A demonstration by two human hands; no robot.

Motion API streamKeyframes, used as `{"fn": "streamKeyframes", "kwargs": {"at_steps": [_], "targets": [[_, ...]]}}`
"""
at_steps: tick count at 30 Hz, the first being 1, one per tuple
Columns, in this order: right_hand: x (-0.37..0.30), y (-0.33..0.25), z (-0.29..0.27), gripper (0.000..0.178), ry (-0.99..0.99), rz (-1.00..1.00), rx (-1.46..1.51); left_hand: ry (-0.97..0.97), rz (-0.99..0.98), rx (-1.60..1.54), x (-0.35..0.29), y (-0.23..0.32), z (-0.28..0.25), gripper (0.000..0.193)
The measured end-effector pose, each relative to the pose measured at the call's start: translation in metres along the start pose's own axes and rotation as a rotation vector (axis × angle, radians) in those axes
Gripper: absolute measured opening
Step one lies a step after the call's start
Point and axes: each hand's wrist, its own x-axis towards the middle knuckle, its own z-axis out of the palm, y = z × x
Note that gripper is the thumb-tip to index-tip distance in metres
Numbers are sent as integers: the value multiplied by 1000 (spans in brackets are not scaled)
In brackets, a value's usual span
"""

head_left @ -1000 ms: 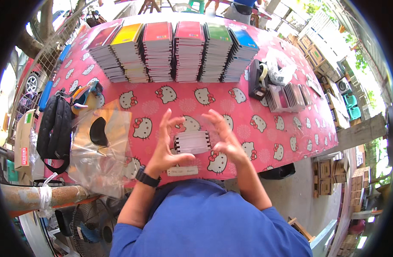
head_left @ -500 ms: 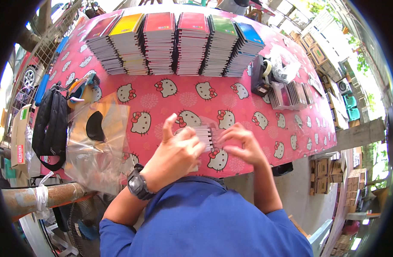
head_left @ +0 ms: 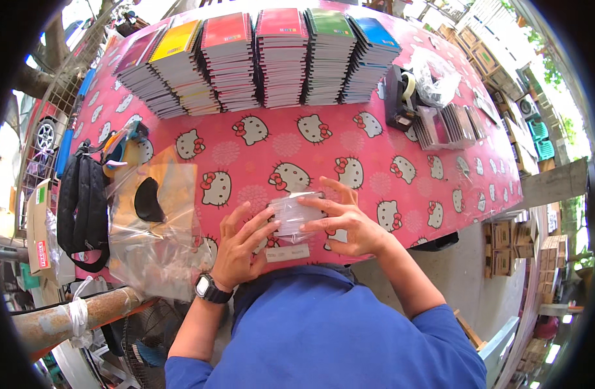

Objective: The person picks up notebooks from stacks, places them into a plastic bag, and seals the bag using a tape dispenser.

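Observation:
A small spiral notebook (head_left: 296,219) in shiny clear plastic lies in front of me at the table's near edge, its pale face up. My left hand (head_left: 247,238) is at its left side with the fingers stretched out, the fingertips close to its edge. From the right, my right hand (head_left: 347,223) reaches over it with spread fingers, index and middle fingertips resting on the plastic. Neither hand is closed round it. A white paper strip (head_left: 288,253) with writing lies just below the notebook, beside my left thumb.
Tall stacks of spiral notebooks (head_left: 282,65) line the far side. To the right stand a tape dispenser (head_left: 400,97), a crumpled clear bag (head_left: 435,78) and small wrapped packs (head_left: 448,126). Clear plastic bags (head_left: 158,246) and a black bag (head_left: 83,207) lie left on the pink patterned table (head_left: 265,155).
My left hand has moved off the notebook to its left side and its fingers have straightened. My right hand has come in over the notebook. The paper strip has come into fuller view.

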Motion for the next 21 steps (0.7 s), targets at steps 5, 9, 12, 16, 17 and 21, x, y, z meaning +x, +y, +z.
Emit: {"fn": "streamKeyframes", "kwargs": {"at_steps": [5, 9, 12, 16, 17, 21], "targets": [[5, 5, -8, 66, -182, -22, -10, -126, 0, 86, 11, 4, -5, 69], [7, 7, -12, 70, -245, -47, -18, -160, 41, 113, 8, 0, -3, 69], [8, 9, -11, 73, -281, -41, -49, -184, 24, 67, 16, 3, 1, 68], [6, 10, -11, 75, -304, -21, -68, -203, 67, -35, 35, 6, 4, 66], [8, 8, -13, 75, -306, -24, -71, -200, 70, -30, 33, 6, 3, 66], [10, 3, -16, 73, -316, -39, -98, 106, 47, -132, 7, -10, 0, 70]]}}
